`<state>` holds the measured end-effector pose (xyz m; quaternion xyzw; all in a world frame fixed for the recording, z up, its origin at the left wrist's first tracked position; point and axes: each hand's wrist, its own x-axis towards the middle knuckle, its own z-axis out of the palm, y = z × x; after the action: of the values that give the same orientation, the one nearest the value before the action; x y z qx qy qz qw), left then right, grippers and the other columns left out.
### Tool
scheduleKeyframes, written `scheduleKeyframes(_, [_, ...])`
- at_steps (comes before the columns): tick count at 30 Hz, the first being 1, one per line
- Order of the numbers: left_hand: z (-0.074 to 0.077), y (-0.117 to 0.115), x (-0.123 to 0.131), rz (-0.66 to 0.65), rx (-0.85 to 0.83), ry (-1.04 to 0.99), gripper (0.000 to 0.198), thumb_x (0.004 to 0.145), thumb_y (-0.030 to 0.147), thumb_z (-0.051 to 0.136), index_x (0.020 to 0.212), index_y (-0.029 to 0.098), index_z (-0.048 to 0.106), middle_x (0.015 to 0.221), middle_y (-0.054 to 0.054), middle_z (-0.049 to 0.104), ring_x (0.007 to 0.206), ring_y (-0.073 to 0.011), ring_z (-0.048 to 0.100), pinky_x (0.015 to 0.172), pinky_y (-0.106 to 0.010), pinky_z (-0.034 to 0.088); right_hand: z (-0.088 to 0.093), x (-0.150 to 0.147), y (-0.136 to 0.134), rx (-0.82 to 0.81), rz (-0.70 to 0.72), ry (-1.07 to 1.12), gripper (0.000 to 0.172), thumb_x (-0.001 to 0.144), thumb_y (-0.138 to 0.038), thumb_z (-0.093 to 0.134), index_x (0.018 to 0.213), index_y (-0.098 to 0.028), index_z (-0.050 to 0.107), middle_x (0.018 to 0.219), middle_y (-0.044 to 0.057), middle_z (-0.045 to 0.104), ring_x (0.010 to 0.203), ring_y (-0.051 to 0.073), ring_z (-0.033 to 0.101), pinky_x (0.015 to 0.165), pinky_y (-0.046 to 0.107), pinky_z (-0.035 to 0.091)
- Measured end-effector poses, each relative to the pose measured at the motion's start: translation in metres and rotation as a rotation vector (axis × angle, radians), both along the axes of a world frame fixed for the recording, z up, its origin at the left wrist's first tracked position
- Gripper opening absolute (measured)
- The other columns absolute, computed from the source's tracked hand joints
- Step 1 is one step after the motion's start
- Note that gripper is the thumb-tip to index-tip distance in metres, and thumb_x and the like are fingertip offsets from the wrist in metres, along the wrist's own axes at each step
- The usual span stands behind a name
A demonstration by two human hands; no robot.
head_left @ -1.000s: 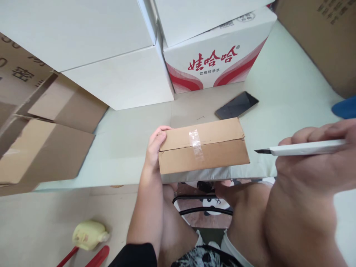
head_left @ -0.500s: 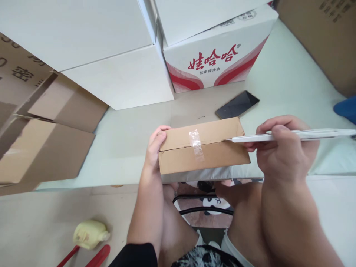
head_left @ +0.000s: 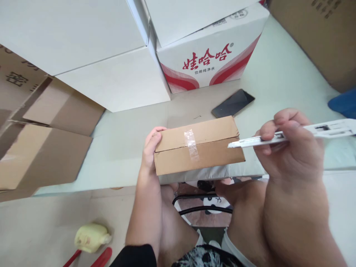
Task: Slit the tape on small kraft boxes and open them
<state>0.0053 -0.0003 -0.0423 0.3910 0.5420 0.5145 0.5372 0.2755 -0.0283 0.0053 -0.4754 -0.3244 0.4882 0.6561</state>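
Note:
A small brown cardboard box (head_left: 200, 155) rests at the near edge of a pale table (head_left: 278, 81), its top seam closed with a strip of clear tape (head_left: 191, 144). My left hand (head_left: 148, 152) grips the box's left end, fingers curled over the top edge. My right hand (head_left: 289, 148) is closed around a white utility knife (head_left: 292, 135). The knife's tip lies at the box's right end, level with the seam between the flaps.
A black phone (head_left: 233, 103) lies on the table behind the box. Large white cartons (head_left: 111, 78) and one with red print (head_left: 205, 61) stand at the back. Flattened brown cardboard (head_left: 41, 148) is at left. A yellow bottle (head_left: 90, 237) lies on the floor.
My right hand brought the knife leftward from the right side to the box's right end. It has since drawn back slightly. My left hand and the box stayed in place.

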Motion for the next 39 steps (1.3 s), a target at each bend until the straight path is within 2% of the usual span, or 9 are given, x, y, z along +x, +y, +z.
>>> scheduleKeyframes(4, [0.0,0.0,0.0,-0.004,-0.003,0.011,0.035,0.071,0.052,0.074,0.084,0.021,0.066,0.081,-0.003,0.066,0.069,-0.0164,0.058,0.062,-0.027,0.047,-0.001,-0.003,-0.001,0.031,0.037,0.011,0.026,0.064,-0.032,0.078,0.07,-0.021,0.056,0.066,-0.005,0.066,0.032,0.008,0.051,0.032,0.021,0.035])
scheduleKeyframes(9, [0.0,-0.001,0.002,0.019,0.008,0.021,0.033,0.072,0.052,0.074,0.085,0.022,0.067,0.087,-0.004,0.069,0.076,-0.0186,0.062,0.066,-0.028,0.051,0.003,0.0,-0.004,-0.02,0.124,-0.035,0.029,0.062,-0.033,0.079,0.061,-0.023,0.052,0.058,-0.009,0.05,0.04,0.008,0.057,0.038,0.021,0.044])
scheduleKeyframes(13, [-0.001,0.0,0.0,0.025,0.014,0.022,0.035,0.072,0.053,0.075,0.086,0.022,0.068,0.082,-0.003,0.068,0.073,-0.0167,0.061,0.064,-0.026,0.05,-0.007,0.009,-0.005,-0.007,0.206,-0.028,0.038,0.071,-0.059,0.079,0.073,-0.025,0.062,0.053,-0.006,0.056,0.05,0.014,0.065,0.05,0.027,0.055])
scheduleKeyframes(16, [0.0,0.004,-0.003,0.005,0.001,0.036,0.04,0.067,0.056,0.079,0.084,0.021,0.068,0.079,-0.003,0.067,0.068,-0.0162,0.06,0.06,-0.026,0.049,-0.019,0.01,-0.006,0.058,0.36,0.025,0.053,0.078,-0.075,0.069,0.094,-0.025,0.067,0.074,0.001,0.074,0.071,0.019,0.076,0.049,0.025,0.055])
scheduleKeyframes(19, [0.001,0.006,-0.006,0.012,0.022,0.111,0.042,0.067,0.057,0.081,0.084,0.021,0.069,0.077,-0.003,0.067,0.065,-0.0158,0.059,0.057,-0.026,0.047,-0.028,0.006,-0.006,0.089,0.432,0.0,0.049,0.085,-0.07,0.066,0.107,-0.027,0.066,0.099,0.004,0.08,0.092,0.018,0.078,0.059,0.023,0.06])
scheduleKeyframes(21, [0.003,0.006,-0.008,0.07,0.122,0.242,0.035,0.073,0.052,0.08,0.086,0.021,0.07,0.081,-0.003,0.069,0.07,-0.0161,0.062,0.062,-0.026,0.05,-0.031,0.004,-0.006,0.11,0.462,-0.04,0.045,0.088,-0.067,0.064,0.11,-0.028,0.067,0.105,0.004,0.079,0.098,0.017,0.077,0.07,0.024,0.063])
scheduleKeyframes(25, [0.014,-0.004,-0.012,0.143,0.371,0.535,0.012,0.088,0.034,0.072,0.086,0.022,0.075,0.097,-0.005,0.075,0.098,-0.0198,0.069,0.092,-0.032,0.055,-0.034,0.005,-0.006,0.174,0.509,-0.031,0.037,0.094,-0.061,0.061,0.112,-0.029,0.067,0.107,0.003,0.078,0.101,0.016,0.076,0.081,0.025,0.065])
scheduleKeyframes(34, [0.054,-0.035,-0.013,-0.248,0.306,0.897,0.023,0.095,0.03,0.059,0.11,0.027,0.077,0.121,-0.006,0.075,0.125,-0.0303,0.065,0.111,-0.047,0.048,-0.024,-0.002,-0.011,0.103,0.503,-0.207,0.039,0.096,-0.058,0.059,0.12,-0.029,0.067,0.121,0.004,0.074,0.119,0.02,0.07,0.099,0.034,0.06])
scheduleKeyframes(39, [0.054,-0.042,0.017,-0.394,0.365,1.008,0.028,0.089,0.031,0.065,0.115,0.03,0.074,0.137,-0.007,0.069,0.14,-0.0392,0.052,0.126,-0.064,0.022,-0.018,-0.008,-0.012,0.077,0.485,-0.235,0.039,0.096,-0.06,0.058,0.118,-0.03,0.066,0.121,0.004,0.073,0.122,0.022,0.069,0.1,0.037,0.059])
